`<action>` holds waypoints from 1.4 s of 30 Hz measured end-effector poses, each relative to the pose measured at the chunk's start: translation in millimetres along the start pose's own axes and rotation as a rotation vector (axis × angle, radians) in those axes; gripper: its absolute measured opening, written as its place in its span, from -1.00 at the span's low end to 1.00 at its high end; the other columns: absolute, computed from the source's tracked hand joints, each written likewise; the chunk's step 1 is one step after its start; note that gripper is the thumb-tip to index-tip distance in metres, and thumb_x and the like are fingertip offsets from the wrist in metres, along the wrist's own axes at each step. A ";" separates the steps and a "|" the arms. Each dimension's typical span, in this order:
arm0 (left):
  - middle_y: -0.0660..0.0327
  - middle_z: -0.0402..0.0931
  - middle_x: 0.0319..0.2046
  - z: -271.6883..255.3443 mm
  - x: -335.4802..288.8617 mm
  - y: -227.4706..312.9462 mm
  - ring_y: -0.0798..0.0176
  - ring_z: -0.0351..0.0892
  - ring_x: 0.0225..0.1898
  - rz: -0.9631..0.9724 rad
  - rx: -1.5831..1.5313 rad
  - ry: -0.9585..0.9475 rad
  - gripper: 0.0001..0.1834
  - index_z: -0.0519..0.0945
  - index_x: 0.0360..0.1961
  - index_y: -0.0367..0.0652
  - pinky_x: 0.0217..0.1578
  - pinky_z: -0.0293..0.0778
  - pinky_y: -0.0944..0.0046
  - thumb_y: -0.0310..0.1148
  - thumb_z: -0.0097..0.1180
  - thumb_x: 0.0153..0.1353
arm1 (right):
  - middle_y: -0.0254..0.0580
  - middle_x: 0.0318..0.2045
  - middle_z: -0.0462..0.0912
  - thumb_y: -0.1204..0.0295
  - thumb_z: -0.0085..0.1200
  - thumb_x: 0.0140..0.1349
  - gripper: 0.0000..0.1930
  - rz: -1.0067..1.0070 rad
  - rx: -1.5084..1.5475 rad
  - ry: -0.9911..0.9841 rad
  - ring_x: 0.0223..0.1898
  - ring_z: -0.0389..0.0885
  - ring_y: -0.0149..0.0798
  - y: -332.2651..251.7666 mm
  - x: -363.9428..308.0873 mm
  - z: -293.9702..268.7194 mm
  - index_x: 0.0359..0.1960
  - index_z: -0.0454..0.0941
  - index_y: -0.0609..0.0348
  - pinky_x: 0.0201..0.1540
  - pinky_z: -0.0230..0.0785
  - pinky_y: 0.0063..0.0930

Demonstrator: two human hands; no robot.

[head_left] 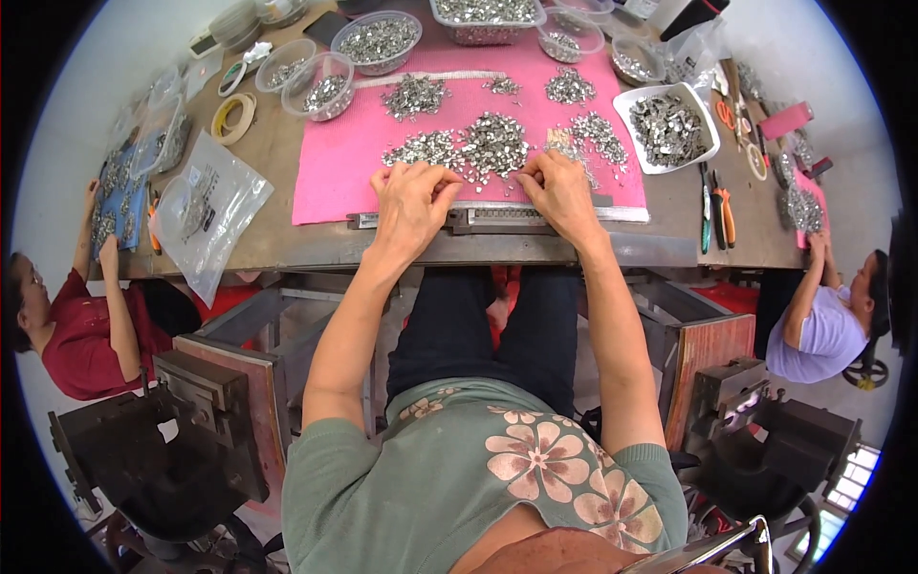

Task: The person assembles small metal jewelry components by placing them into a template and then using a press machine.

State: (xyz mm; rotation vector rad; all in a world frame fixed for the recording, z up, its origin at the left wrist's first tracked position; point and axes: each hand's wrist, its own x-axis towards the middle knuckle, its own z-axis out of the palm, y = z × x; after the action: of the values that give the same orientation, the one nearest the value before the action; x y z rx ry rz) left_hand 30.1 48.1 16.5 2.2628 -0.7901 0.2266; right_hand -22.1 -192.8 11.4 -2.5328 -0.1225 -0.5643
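Small silvery metal pieces lie in heaps on a pink mat (330, 182). My left hand (413, 203) rests at the near side of the left heap (421, 148), its thumb and forefinger pinched together. By the middle heap (493, 143) my right hand (562, 196) is also closed in a pinch. Whatever sits between the fingertips of either hand is too small to make out. Just below both hands, a long narrow metal bar with a slotted row (502, 218) runs along the mat's near edge. Looser pieces (600, 136) are scattered beyond my right hand.
A white tray of metal pieces (715, 134) stands right of the mat, near orange-handled pliers (727, 218). Tubs of pieces (378, 43) line the back. Left are a tape roll (232, 120) and a plastic bag (225, 206). Two people (91, 335) work at either side.
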 end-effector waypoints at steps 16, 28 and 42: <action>0.32 0.51 -0.43 17.8 24.3 -9.4 0.19 0.48 -0.20 0.245 0.190 -0.045 -0.91 0.69 -0.29 0.02 0.10 0.17 -0.08 -0.29 0.33 0.19 | -0.09 -0.36 0.50 0.56 0.20 0.23 -0.90 -0.120 0.106 -0.087 -0.26 0.52 0.00 -14.8 -37.0 -28.1 -0.27 0.53 0.23 -0.16 0.33 -0.19; 0.34 0.53 -0.44 23.5 20.5 -4.6 0.21 0.50 -0.25 0.219 0.136 -0.005 -0.92 0.69 -0.32 -0.02 0.12 0.16 -0.05 -0.33 0.34 0.18 | -0.07 -0.38 0.58 0.48 0.27 0.20 -0.90 -0.003 0.057 0.051 -0.27 0.59 0.01 5.6 -14.7 -7.2 -0.34 0.62 0.24 -0.17 0.39 -0.15; 0.31 0.52 -0.38 58.4 0.3 48.8 0.22 0.54 -0.18 0.279 -0.099 0.010 -0.86 0.64 -0.33 -0.07 0.16 0.17 0.01 -0.36 0.36 0.10 | -0.07 -0.47 0.60 0.45 0.28 0.21 -0.88 0.011 -0.064 0.086 -0.40 0.60 -0.06 5.9 -17.5 -10.7 -0.36 0.64 0.26 -0.32 0.37 -0.23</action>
State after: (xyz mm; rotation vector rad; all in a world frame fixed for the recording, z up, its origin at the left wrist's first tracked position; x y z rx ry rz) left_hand -2.8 -19.0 2.2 2.0534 -1.0880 0.3202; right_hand -40.8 -202.9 9.4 -2.5645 -0.0600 -0.6820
